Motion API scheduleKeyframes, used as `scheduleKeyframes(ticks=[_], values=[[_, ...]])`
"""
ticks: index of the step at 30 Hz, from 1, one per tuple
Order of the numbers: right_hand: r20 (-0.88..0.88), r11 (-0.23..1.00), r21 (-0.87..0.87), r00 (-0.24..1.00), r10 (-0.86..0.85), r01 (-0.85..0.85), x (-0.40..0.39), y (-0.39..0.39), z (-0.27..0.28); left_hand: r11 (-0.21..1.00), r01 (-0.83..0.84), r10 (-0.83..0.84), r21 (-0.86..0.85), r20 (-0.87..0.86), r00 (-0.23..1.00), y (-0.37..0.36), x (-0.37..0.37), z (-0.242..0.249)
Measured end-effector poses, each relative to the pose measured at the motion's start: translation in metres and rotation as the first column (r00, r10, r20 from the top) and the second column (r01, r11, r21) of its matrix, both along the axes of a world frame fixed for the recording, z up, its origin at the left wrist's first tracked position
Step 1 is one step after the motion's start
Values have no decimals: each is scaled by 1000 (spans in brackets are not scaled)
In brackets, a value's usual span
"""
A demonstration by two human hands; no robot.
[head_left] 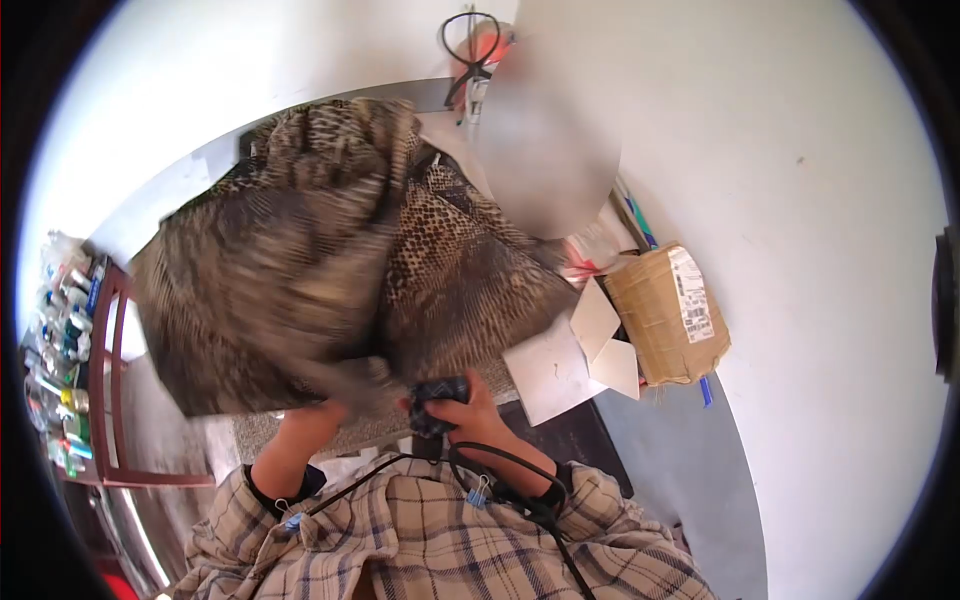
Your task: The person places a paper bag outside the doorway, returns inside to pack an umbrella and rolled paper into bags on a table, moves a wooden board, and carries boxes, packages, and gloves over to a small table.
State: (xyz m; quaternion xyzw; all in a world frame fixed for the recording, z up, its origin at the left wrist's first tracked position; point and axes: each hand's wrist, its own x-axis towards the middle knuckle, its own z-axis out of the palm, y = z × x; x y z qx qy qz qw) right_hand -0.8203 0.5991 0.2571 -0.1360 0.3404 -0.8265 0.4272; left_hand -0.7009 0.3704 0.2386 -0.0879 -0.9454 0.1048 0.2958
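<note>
A large brown and black snakeskin-patterned cloth [440, 250] spreads in front of me, its left part blurred by motion. My left hand [325, 412] is at the cloth's lower edge, with its fingers hidden behind the fabric and blur. Near the cloth's lower middle, my right hand [465, 405] is closed around a dark, bunched or rounded item [433, 403] that I cannot identify. Black cables run across my chest just below both hands.
A taped cardboard box [655, 315] and white card pieces [560, 370] lie at the right. Scissors [470, 50] stand at the back by the wall. Many bottles [65, 380] fill a reddish-brown rack [105, 400] at the far left.
</note>
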Motion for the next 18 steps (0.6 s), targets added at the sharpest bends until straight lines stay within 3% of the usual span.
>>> scheduleKeyframes(ticks=[1,2,4,5,6,7,8,10,12,13,15,16,18], values=[[-31,1000,-4,999,-14,14,2,-1,4,953,-187,215,236,-95,972,12,-17,-6],[-62,1000,-7,998,-29,28,4,-2,5,958,-170,197,233,-100,975,31,-29,19],[-166,998,-39,985,-45,39,5,-14,5,787,-217,296,578,-45,954,59,-45,86],[-824,930,28,535,-186,367,5,-19,-1,703,-405,382,585,169,909,57,-47,81],[-972,776,-155,-236,-8,612,3,-21,-11,712,-393,371,581,164,914,59,-51,78],[-916,937,36,386,-108,349,2,-22,-16,736,-326,333,594,102,938,63,-54,79],[-914,938,30,389,-114,344,2,-23,-21,754,-266,303,601,41,952,66,-55,81],[-672,933,240,739,-41,270,1,-26,-25,769,-257,298,585,28,954,62,-55,83],[-472,909,154,837,-276,387,-6,-16,-21,798,-46,184,600,-171,968,58,-55,83],[-387,891,116,846,-366,439,-11,-6,-18,804,-84,230,588,-178,957,56,-54,82],[-277,840,27,811,-515,543,-16,19,-7,608,-276,382,745,31,924,47,-53,80],[-252,803,-30,773,-582,595,-17,28,2,599,-291,409,746,27,912,40,-53,80],[-395,699,-88,620,-679,710,-7,38,34,457,-415,479,787,176,860,33,-57,80]])
